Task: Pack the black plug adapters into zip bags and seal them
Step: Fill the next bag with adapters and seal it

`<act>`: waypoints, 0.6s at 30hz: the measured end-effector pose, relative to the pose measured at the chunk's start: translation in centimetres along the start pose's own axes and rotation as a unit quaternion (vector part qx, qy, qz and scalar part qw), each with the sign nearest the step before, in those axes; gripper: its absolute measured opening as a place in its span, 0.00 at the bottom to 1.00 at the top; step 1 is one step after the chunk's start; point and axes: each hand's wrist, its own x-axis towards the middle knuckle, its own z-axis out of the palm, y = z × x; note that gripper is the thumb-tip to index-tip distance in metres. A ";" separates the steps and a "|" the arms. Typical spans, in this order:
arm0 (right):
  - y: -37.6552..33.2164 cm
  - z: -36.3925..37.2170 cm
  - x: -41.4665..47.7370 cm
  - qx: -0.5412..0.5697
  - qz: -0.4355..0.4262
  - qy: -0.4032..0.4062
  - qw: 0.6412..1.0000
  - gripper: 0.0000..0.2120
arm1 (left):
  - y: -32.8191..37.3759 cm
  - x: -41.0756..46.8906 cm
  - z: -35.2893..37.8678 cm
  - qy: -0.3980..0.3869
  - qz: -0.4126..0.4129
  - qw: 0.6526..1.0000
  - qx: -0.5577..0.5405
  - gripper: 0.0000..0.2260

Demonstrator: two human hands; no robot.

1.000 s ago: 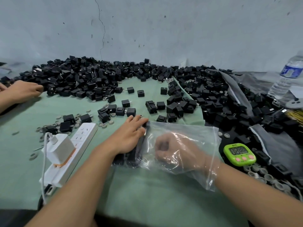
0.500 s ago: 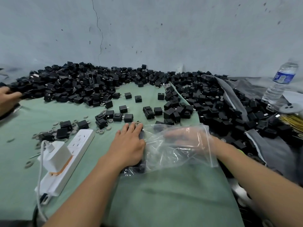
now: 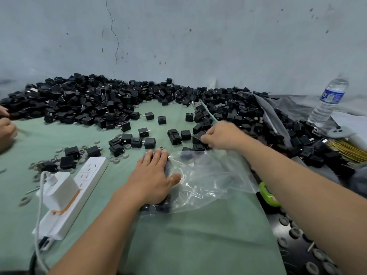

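Note:
A clear zip bag [image 3: 208, 181] lies on the green cloth [image 3: 198, 245] in front of me, with a few black plug adapters [image 3: 158, 207] inside at its left end. My left hand [image 3: 153, 177] presses flat on that end, fingers straight. Beyond the bag's far edge, my right hand [image 3: 222, 136] curls its fingers round black adapters [image 3: 198, 136] at the near edge of the loose pile. A large heap of black adapters [image 3: 89, 104] runs along the wall.
A white power strip [image 3: 77, 191] with a white charger [image 3: 59, 189] lies at my left. Small grey rings [image 3: 117, 160] are scattered about. A green timer [image 3: 268, 195] peeks from under my right forearm; a water bottle [image 3: 327, 102] stands far right. Another person's hand [image 3: 6, 130] works at the left edge.
My right hand has come out of the bag and reached forward to the loose adapters, closing on some. My left hand has stayed pressed on the bag.

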 end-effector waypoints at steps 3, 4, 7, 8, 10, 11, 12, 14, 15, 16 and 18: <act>-2.2 2.3 1.9 -0.135 0.018 0.015 0.991 0.23 | 0.0 0.0 0.0 0.003 -0.001 1.000 -0.005 0.39; -2.6 3.0 2.1 -0.145 0.032 0.044 0.988 0.21 | 0.0 0.0 0.0 0.004 -0.001 1.000 -0.006 0.39; -3.6 4.1 2.2 -0.143 0.041 0.052 0.988 0.13 | 0.1 0.0 -0.1 0.003 -0.002 1.000 -0.003 0.39; -3.8 3.9 2.1 -0.145 0.034 0.030 0.988 0.10 | 0.1 0.0 -0.1 0.003 -0.004 1.000 -0.002 0.39; -3.7 3.5 1.7 -0.155 0.009 -0.021 0.988 0.11 | 0.1 0.0 -0.3 0.000 -0.005 1.000 -0.001 0.39; -3.5 3.4 1.4 -0.165 -0.005 -0.045 0.985 0.14 | 0.2 0.0 -0.4 -0.001 -0.006 1.000 -0.002 0.39; -3.4 3.3 0.9 -0.172 -0.018 -0.054 0.983 0.16 | 0.3 0.0 -0.5 -0.001 -0.006 1.000 -0.004 0.39; -3.2 3.0 0.1 -0.117 -0.021 -0.018 0.993 0.18 | 0.3 -0.1 -0.9 -0.008 -0.009 1.000 -0.005 0.39; -3.0 2.6 -0.4 -0.056 -0.015 0.024 0.998 0.19 | 0.4 -0.2 -1.1 -0.011 -0.009 1.000 -0.003 0.39; -2.5 1.7 -0.9 0.011 -0.008 0.068 0.998 0.19 | 0.5 -0.4 -1.4 -0.008 -0.011 1.000 -0.003 0.39; -0.7 -0.9 -2.7 0.115 0.013 0.142 0.983 0.18 | 1.4 -0.6 -1.9 0.034 -0.013 0.999 -0.020 0.38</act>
